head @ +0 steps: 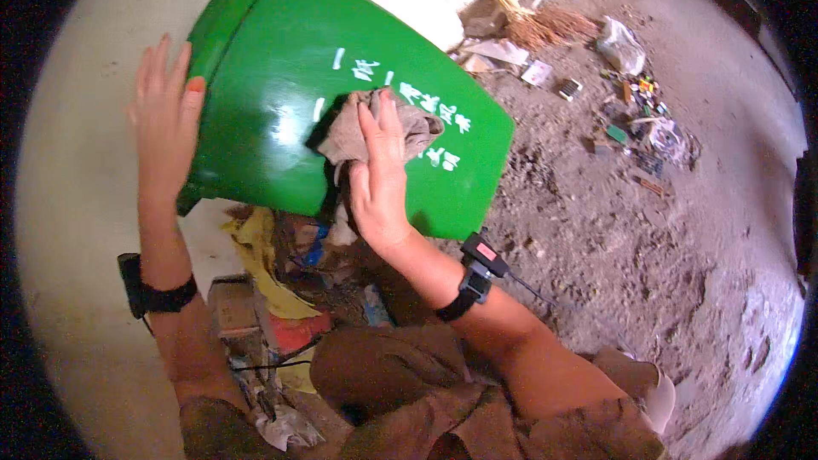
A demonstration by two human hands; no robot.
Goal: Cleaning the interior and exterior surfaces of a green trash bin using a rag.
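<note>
A green plastic bin [275, 76] stands or leans before me, its rim towards the upper left, with white handwritten marks on its side. My right hand [383, 172] presses a crumpled grey-brown cloth [348, 131] against that side, over part of the writing. At the rim, my left hand [167, 108] rests with its fingers stretched out and apart, holding nothing else. Black straps with small devices sit on both forearms. The underside of the cloth and the bin's far side are hidden.
A straw broom [524, 19] lies at the top, near a white plastic bag [620, 46]. Small litter [645, 92] is strewn over the rough dirt floor [575, 217]. Below the bin are a yellow bag [271, 275], a cardboard box [234, 306] and a red item [300, 331]. A pale wall borders the left.
</note>
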